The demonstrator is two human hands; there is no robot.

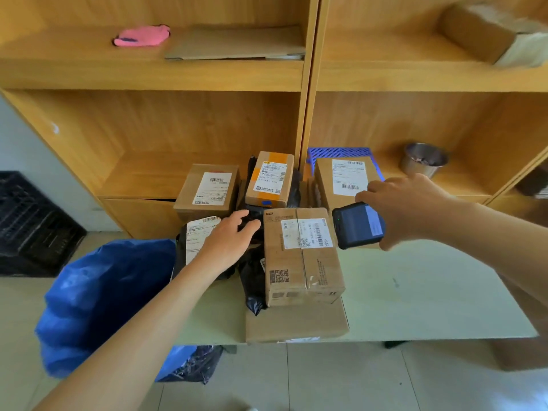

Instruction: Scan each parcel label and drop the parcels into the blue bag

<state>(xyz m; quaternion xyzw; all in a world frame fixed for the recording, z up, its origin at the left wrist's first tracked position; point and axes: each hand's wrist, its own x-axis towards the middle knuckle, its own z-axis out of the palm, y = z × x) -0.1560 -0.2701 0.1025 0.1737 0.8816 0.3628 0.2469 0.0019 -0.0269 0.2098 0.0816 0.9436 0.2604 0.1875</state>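
Observation:
Several cardboard parcels with white labels sit clustered at the table's back. My right hand (406, 206) grips a black handheld scanner (357, 225), its screen facing up, just right of the nearest box (302, 262). My left hand (228, 241) reaches with straight fingers over a black poly parcel with a white label (197, 235), fingertips near another black bag (252, 215). Behind stand a left box (207, 189), an orange-taped box (269, 179) and a right box (344, 179). The blue bag (103, 298) gapes open at the table's left end.
A flat cardboard piece (296, 323) lies under the nearest box. Wooden shelves (308, 84) rise behind the pale table (430, 292), holding a metal cup (424, 163), a blue crate (338, 152) and a pink cloth (142, 37). A black crate (29, 226) stands on the floor at left.

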